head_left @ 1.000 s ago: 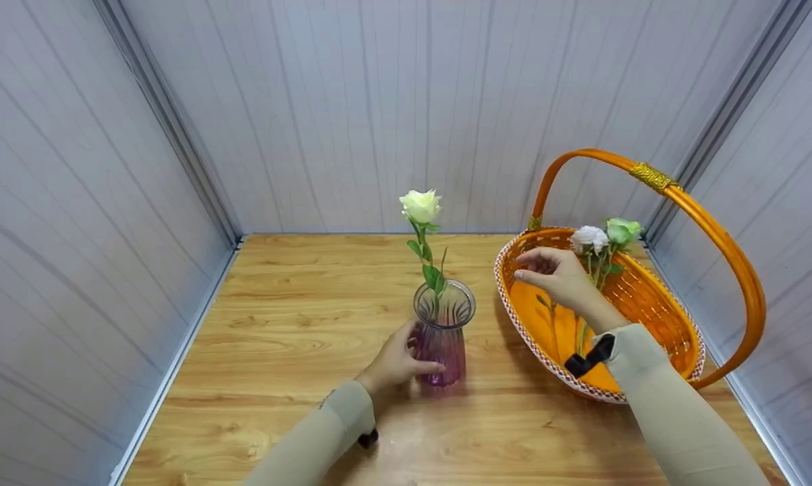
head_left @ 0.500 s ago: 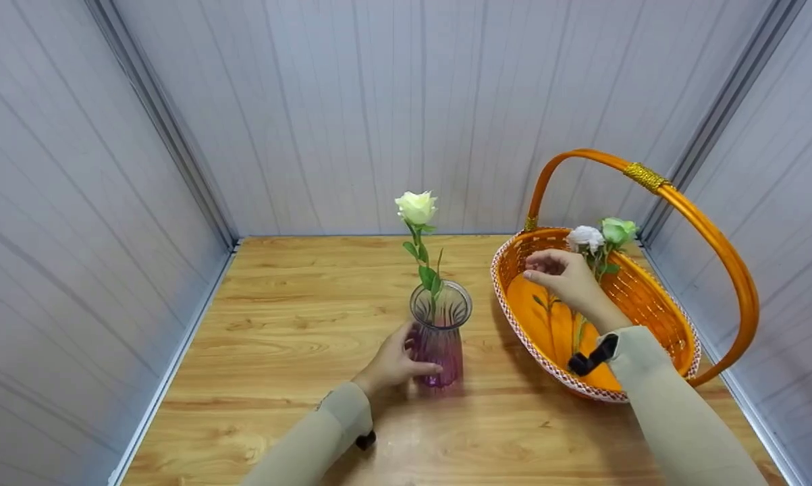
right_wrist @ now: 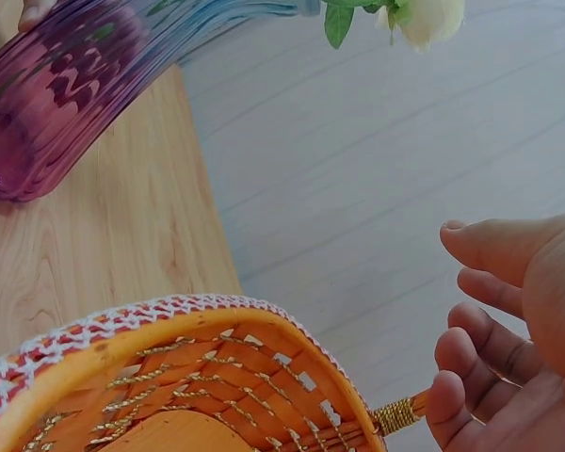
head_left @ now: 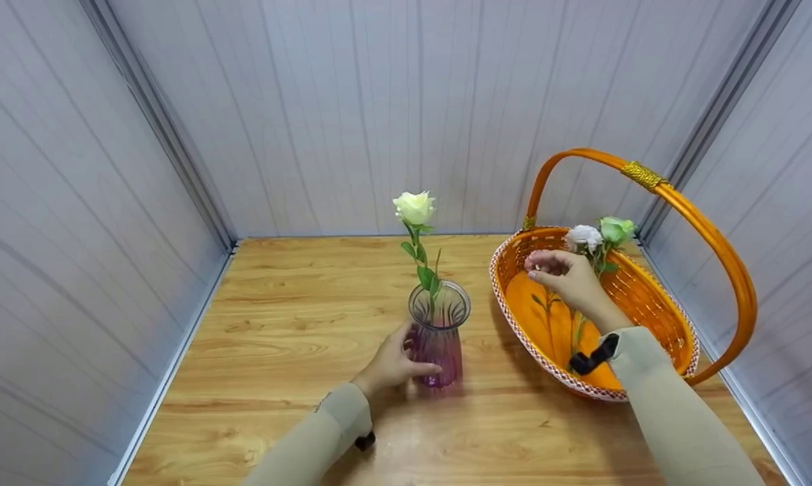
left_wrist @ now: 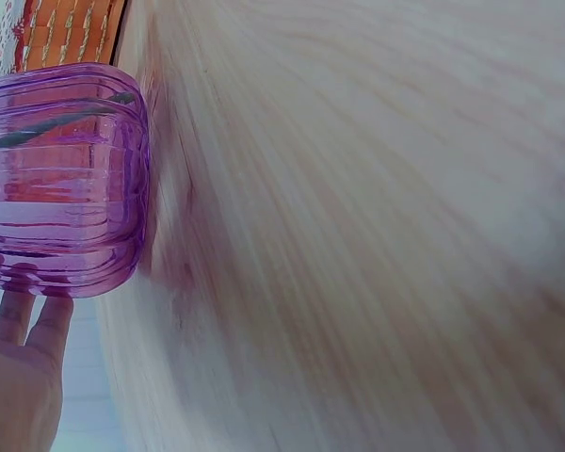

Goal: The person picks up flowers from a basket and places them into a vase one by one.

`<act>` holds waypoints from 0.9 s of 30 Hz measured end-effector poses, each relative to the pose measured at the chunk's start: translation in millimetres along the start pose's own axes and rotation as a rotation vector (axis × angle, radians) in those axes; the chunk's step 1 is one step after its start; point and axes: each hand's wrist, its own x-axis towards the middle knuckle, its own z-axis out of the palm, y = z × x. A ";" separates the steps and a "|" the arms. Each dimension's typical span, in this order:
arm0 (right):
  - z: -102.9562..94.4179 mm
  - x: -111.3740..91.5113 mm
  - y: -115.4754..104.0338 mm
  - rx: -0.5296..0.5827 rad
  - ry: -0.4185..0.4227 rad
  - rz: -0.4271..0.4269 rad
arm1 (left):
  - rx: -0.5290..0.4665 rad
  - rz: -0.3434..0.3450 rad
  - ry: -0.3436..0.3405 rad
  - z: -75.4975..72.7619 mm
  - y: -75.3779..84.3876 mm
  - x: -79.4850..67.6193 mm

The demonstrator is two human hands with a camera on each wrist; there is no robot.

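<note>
A clear glass vase point(head_left: 441, 354), tinted purple toward its base, stands upright on the table. One white rose point(head_left: 414, 208) with green leaves rises from it. My left hand point(head_left: 393, 361) holds the vase low down, thumb in front and fingers along its left side; the left wrist view shows fingertips against the purple glass point(left_wrist: 56, 188). Over the orange basket point(head_left: 669, 307) hovers my right hand point(head_left: 573, 278), its fingers loosely bent. Nothing shows between its thumb and fingers point(right_wrist: 471, 353) in the right wrist view. A white ruffled flower point(head_left: 584, 237) and a pale green rose point(head_left: 616, 230) lie in the basket, stems partly hidden.
The basket's tall arched handle point(head_left: 706, 226) stands up at the right, with a gold-wrapped section point(head_left: 643, 175). Pale panel walls point(head_left: 331, 115) enclose the wooden table point(head_left: 298, 304) at the back and both sides.
My right hand has shifted slightly right over the basket, and its thumb and fingertips look a little closer together. The left hand, vase and rose keep their places; the head view has shifted slightly.
</note>
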 end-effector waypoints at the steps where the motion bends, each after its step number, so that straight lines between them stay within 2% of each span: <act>1: -0.1 0.4 1.5 -0.002 0.000 0.005 | -0.001 -0.002 0.002 -0.3 -0.1 -0.6; 6: -2.7 1.7 10.2 -0.007 -0.015 0.053 | -0.012 -0.019 0.000 -1.7 -0.3 -1.7; 19: -8.9 0.5 42.0 -0.059 -0.104 0.292 | -0.021 -0.010 -0.005 0.9 -0.6 0.0; 27: -2.4 -6.3 54.5 -0.062 -0.154 0.337 | 0.002 -0.010 -0.011 -0.5 0.8 -1.8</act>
